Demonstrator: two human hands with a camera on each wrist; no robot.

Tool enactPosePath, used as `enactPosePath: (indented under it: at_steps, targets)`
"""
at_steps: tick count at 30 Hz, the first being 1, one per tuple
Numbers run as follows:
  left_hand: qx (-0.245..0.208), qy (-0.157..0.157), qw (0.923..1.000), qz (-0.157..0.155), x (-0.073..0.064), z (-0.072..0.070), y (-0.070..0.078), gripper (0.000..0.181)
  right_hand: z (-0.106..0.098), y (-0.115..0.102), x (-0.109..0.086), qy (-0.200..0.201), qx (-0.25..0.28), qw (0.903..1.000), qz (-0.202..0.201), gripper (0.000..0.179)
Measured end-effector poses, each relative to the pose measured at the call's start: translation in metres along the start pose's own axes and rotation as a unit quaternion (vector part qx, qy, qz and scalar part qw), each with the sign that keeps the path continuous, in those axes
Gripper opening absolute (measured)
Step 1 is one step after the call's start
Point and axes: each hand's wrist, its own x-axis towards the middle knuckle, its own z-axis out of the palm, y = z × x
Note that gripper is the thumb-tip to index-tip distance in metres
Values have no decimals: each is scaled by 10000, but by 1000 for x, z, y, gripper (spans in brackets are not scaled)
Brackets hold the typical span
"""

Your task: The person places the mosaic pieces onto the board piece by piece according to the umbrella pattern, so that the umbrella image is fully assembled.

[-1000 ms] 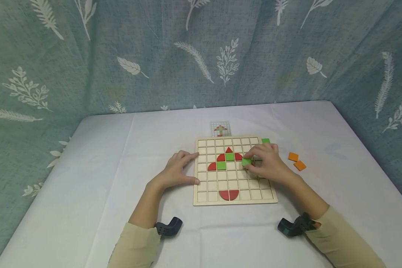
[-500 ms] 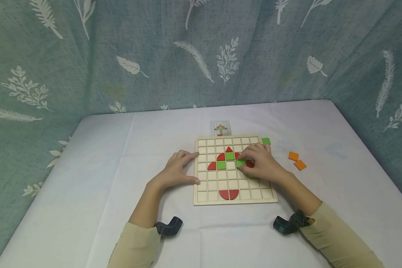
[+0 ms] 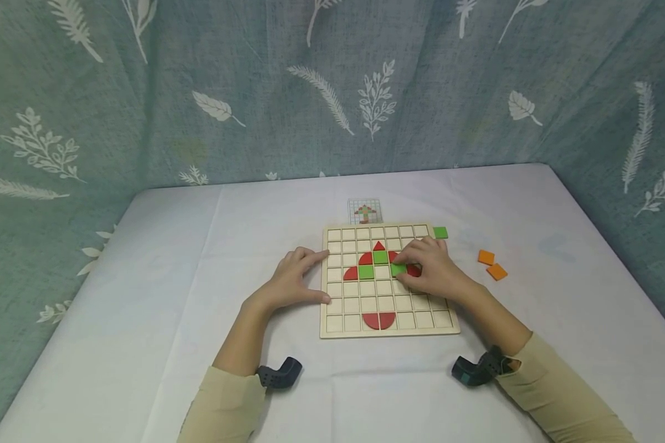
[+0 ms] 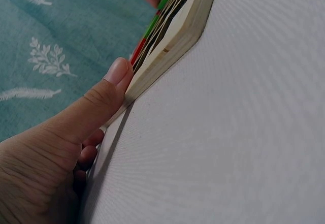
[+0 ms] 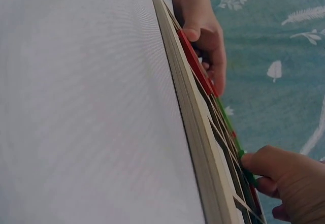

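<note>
A wooden grid board [image 3: 352, 306] lies flat on the table, bearing red and green pieces. My right hand [image 3: 429, 269] pinches a green square tile [image 3: 398, 270] between thumb and fingers, at a cell right of the middle; the right wrist view shows that tile [image 5: 248, 169] too. Beside it a red piece [image 3: 413, 271] is partly hidden by the hand. With thumb and index finger spread, my left hand [image 3: 289, 283] touches the board's left edge; in the left wrist view the thumb [image 4: 118, 71] rests on the rim. Two red quarter-circles [image 3: 379, 320] sit in the bottom row.
A small pattern card [image 3: 365, 211] lies behind the board. One loose green tile [image 3: 440, 232] is at the board's far right corner. Two orange tiles [image 3: 491, 265] lie on the white tablecloth [image 3: 255, 227] to the right. A leaf-patterned curtain [image 3: 288, 123] hangs behind.
My right hand has moved left with the green tile, from over the red piece to the cell beside it, and then stayed there. The left hand has not moved.
</note>
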Motion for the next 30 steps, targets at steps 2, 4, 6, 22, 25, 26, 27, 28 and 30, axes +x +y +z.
enactPosePath:
  at_steps: [2, 4, 6, 22, 25, 26, 27, 28, 30]
  targets:
    - [-25, -13, 10000, 8, 0, 0, 0, 98, 0, 0, 0, -6, 44, 10000, -13, 22]
    - [-40, -32, 10000, 9, -1, -1, 0, 98, 0, 0, 0, -38, 119, 9999, -13, 22]
    - [-28, -33, 10000, 14, -1, -1, 0, 98, 0, 1, 0, -88, 211, 9997, 1, 22]
    - [-81, -15, 10000, 37, -2, 0, -1, 97, -4, 14, -2, 257, 496, 9983, -174, 21]
    - [-77, -17, 9999, 62, -2, 0, -1, 97, -7, 19, -3, 316, 484, 9982, -127, 21]
    - [-77, -17, 9999, 69, -1, 0, -1, 97, -8, 20, -3, 318, 476, 9983, -85, 21]
    - [-74, -18, 9999, 73, -1, 0, -1, 97, -9, 21, -3, 313, 470, 9984, -45, 21]
    - [-65, -19, 9999, 76, -1, 0, -1, 97, -10, 22, -3, 305, 458, 9985, -5, 22]
    - [-60, -16, 10000, 74, -1, 0, -1, 97, -12, 24, -3, 306, 469, 9984, 42, 22]
